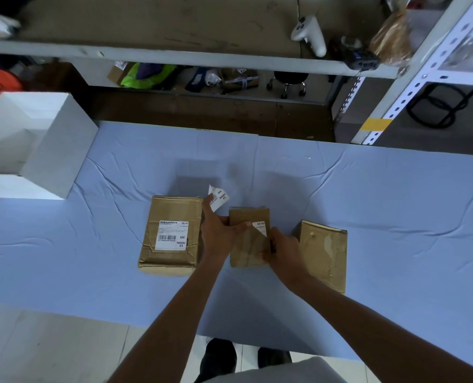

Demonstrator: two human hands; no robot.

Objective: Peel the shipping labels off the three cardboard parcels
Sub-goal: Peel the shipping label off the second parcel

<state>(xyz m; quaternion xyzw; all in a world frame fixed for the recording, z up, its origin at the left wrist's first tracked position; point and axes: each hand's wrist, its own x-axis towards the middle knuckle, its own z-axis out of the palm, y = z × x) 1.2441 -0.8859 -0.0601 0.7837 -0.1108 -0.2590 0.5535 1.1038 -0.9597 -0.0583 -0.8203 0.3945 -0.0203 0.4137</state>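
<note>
— Where do the three parcels sit?

— In a row on the blue cloth-covered counter [368, 189]. The large brown cardboard parcel [174, 208] on the left is creased and carries a whole white printed shipping label [173, 234] with a barcode and "MX MXRC 03".

— And the middle one?

— The small brown cardboard parcel [246, 244] is tilted up between both hands. A white triangular label remnant [260, 227] reading "39/42" clings near its top right corner.

— What are the fingers doing?

— The left hand [218, 230] pinches a torn white label piece [219, 199] in its fingers, raised above the parcel, with its thumb laid across the small parcel's top. The right hand [282, 250] has its fingers curled round that parcel's right edge.

— The right one?

— The upright brown cardboard parcel [323, 250] shows a pale, glossy scuffed patch on its face.
</note>
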